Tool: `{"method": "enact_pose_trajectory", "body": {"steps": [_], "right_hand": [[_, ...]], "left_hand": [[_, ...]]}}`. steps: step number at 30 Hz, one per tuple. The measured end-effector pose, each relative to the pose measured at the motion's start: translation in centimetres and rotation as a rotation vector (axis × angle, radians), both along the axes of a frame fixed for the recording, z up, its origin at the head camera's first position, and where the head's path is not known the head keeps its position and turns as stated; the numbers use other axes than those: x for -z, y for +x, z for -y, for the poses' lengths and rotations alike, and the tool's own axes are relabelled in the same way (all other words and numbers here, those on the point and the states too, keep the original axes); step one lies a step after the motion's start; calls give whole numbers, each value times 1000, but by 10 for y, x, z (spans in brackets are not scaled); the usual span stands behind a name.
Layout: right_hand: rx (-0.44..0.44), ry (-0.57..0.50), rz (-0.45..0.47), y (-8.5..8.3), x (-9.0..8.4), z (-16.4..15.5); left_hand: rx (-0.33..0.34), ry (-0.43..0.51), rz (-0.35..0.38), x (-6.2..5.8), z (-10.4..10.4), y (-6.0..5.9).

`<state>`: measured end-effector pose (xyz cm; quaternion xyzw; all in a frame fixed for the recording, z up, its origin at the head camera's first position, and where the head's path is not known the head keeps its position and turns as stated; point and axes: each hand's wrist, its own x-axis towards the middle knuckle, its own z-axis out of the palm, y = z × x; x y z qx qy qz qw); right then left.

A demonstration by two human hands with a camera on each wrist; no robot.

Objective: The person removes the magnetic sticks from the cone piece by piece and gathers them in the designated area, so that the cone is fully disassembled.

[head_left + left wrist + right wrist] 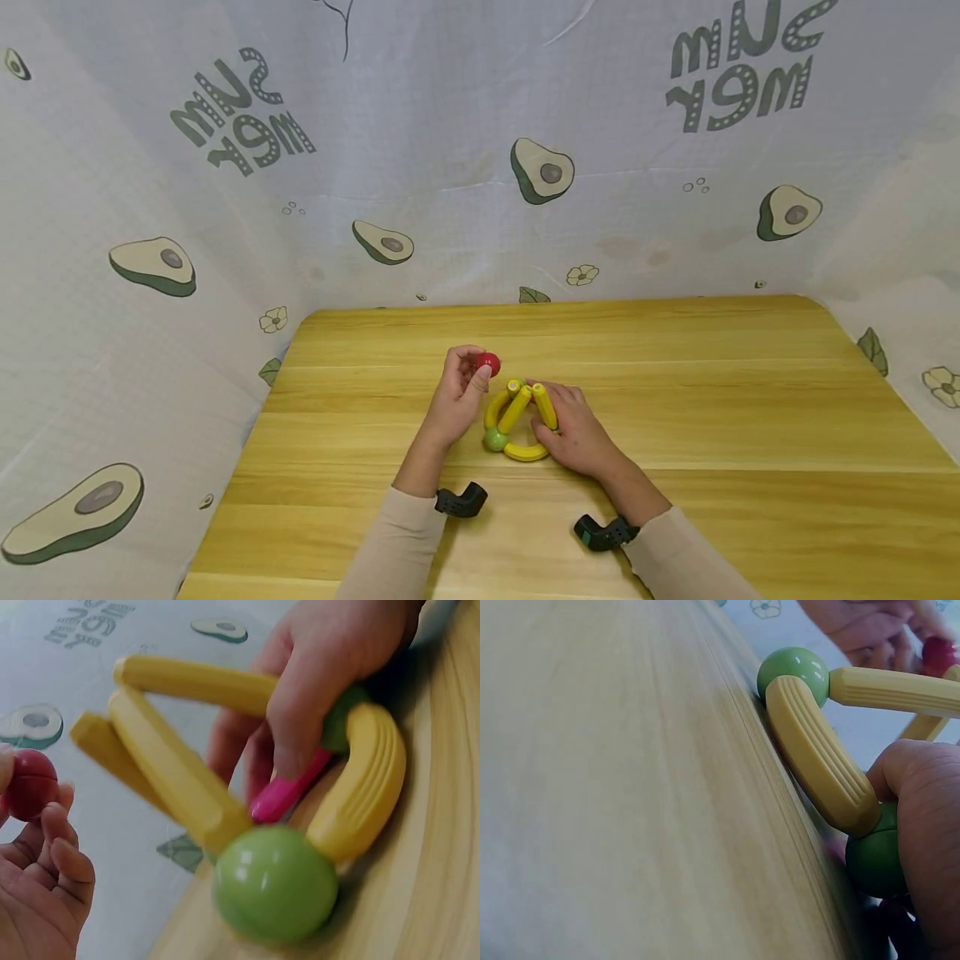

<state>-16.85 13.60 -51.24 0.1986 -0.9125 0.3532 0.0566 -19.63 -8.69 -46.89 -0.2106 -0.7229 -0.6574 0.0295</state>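
Between its thumb and fingers my left hand (452, 402) pinches a glossy red ball (488, 363), held above the table just left of a small toy frame. That frame is made of curved yellow rods (527, 452) joined by green balls (495, 440). Three straight yellow rods (169, 761) slope up from it, their top ends close together. My right hand (573, 429) grips the frame's right side, its thumb over a rod near a dark green ball (876, 859). Under that hand a pink piece (289, 791) shows in the left wrist view, partly hidden by the fingers.
The wooden table (360, 483) has a light grain and rounded far corners. A white cloth (450, 125) with avocado prints hangs behind it and along both sides. Black camera straps (461, 500) sit on both wrists.
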Motion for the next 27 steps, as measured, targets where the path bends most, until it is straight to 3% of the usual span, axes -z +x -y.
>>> {"method": "enact_pose_trajectory", "body": {"steps": [10, 18, 22, 27], "right_hand": [[5, -7, 14, 0, -1, 0], [12, 3, 25, -1, -1, 1], [15, 4, 35, -1, -1, 1], [9, 3, 33, 0, -1, 0]], "left_hand": [[-252, -99, 107, 20, 41, -15], [-461, -333, 199, 26, 65, -19], [-499, -423, 193, 29, 70, -22], [-493, -530, 187, 37, 71, -26]]}}
